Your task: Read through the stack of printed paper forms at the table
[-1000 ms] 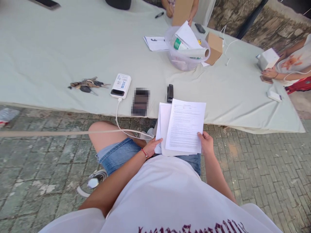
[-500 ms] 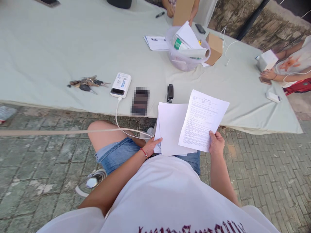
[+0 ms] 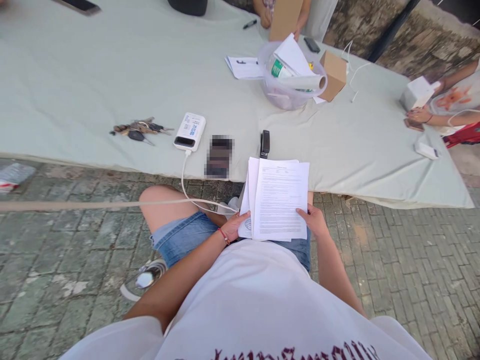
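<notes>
Left hand (image 3: 234, 226) and right hand (image 3: 314, 220) closed on paper stack (image 3: 279, 200), over lap

Counter (image 3: 75, 75), draped in a pale grey-green cloth, beyond the two grips on the papers. Directly past the grips, at the near edge: a black stapler (image 3: 264, 143). Left of the stapler: a blurred dark phone (image 3: 219, 156), then a white power bank (image 3: 189, 132) with its cable (image 3: 185, 187) hanging off the edge, then a bunch of keys (image 3: 139, 129) farthest left. Farther out from the grips: a clear plastic tub (image 3: 290, 95), loose sheets (image 3: 244, 67) to its left, a brown cardboard box (image 3: 333, 74) to its right, a pen (image 3: 249, 23) beyond. Far right: a small white box (image 3: 425, 149) near the edge. Paved brick floor (image 3: 393, 260) beneath.
</notes>
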Demonstrator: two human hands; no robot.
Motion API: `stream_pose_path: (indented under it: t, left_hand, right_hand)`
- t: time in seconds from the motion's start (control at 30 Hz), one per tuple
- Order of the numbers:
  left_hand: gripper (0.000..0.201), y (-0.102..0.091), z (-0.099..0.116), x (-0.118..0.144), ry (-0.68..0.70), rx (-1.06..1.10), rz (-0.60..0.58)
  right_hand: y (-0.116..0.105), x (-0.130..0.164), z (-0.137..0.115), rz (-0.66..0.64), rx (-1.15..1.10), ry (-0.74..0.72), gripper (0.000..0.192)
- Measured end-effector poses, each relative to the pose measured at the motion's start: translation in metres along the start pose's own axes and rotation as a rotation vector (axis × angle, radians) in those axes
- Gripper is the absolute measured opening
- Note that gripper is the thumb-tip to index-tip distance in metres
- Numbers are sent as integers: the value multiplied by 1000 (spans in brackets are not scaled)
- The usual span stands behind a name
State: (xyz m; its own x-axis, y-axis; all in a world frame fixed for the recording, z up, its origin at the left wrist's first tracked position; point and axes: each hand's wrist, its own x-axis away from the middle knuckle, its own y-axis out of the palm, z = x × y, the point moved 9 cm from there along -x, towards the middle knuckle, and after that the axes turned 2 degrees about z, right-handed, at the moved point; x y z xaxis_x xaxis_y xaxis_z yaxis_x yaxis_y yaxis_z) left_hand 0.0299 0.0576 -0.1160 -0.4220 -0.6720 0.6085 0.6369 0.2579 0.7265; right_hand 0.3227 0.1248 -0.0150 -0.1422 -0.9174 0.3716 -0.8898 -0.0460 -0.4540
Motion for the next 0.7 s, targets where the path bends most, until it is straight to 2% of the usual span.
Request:
stream_pose_path:
  t: [0.13,0.47,0.7]
  left_hand:
    - [42,-3,-2,-3,-1,-1,-8]
    - [40,-4,-3,-4,4,2,-12]
    - [43,-6,-6,-4,-9,2,-26]
  right_hand:
    - [2,2,3,9,-81,46,49]
    - [15,11,9,-16,-478,246,56]
    - [17,12,4,2,-612,252,55]
